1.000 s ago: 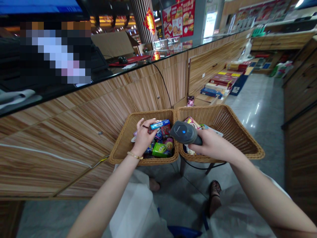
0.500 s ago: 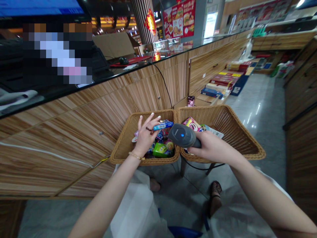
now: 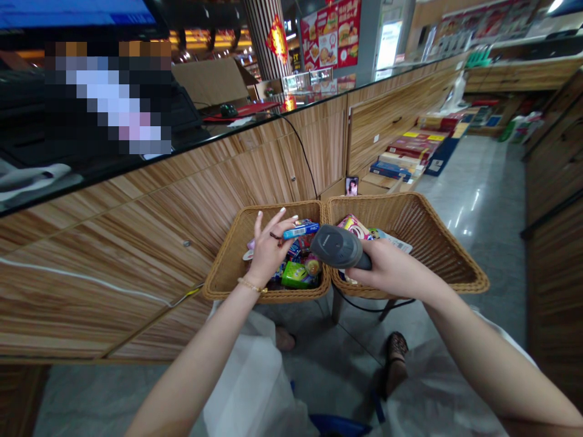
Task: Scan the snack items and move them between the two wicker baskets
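Left hand [image 3: 268, 252] holds a small blue packet [image 3: 300, 230] over the left basket [image 3: 223, 267], fingers spread. Right hand [image 3: 390, 267] grips a grey scanner [image 3: 339, 246] beside the packet. Right basket [image 3: 437, 243] holds a few packets. Wooden counter front behind both.

**Hidden, cropped and illegible regions**

The right hand [image 3: 392, 271] covered the scanner's handle, and only the grey head of the scanner [image 3: 339, 246] showed. The near end of the pack [image 3: 300, 230] lay behind the left hand [image 3: 268, 252], and its print was too small to read. Hand and scanner overlapped the goods in the left basket [image 3: 226, 258] and the right basket [image 3: 437, 240]. A pixelated patch [image 3: 109, 97] masked part of the counter. The top edge cropped the monitor [image 3: 77, 12], and the bottom edge cropped both arms. The cable [image 3: 364, 307] vanished behind the right basket. The poster [image 3: 328, 33] lettering was illegible.
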Available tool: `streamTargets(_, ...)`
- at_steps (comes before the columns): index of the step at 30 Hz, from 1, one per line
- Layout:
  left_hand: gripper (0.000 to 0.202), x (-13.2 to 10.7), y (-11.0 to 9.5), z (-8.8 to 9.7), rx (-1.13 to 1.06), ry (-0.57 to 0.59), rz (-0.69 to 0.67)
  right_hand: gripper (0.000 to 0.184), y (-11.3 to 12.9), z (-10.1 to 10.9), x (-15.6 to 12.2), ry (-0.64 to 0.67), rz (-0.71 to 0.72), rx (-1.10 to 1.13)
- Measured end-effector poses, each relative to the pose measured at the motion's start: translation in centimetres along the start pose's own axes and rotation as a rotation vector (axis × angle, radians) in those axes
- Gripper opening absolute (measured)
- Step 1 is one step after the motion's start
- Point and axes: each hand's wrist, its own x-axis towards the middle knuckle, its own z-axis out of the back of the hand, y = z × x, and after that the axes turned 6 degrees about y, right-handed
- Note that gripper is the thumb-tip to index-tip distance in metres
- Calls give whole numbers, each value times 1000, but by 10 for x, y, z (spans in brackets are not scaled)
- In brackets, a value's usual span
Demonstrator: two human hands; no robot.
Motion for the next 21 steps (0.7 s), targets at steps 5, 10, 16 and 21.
streamTargets(5,17,1,0,1,-7,9,16,15,-3,3,-2,2,5,22)
streamTargets(10,13,16,-16,4,-41,0,-50,20,-2,7,-4,-1,11,33)
streamTargets(16,39,43,-55,-2,-20,154,-209,18,1,12,-7,-36,16,27)
streamTargets(21,55,41,-53,-8,16,216,-178,16,-2,13,-8,-46,8,49)
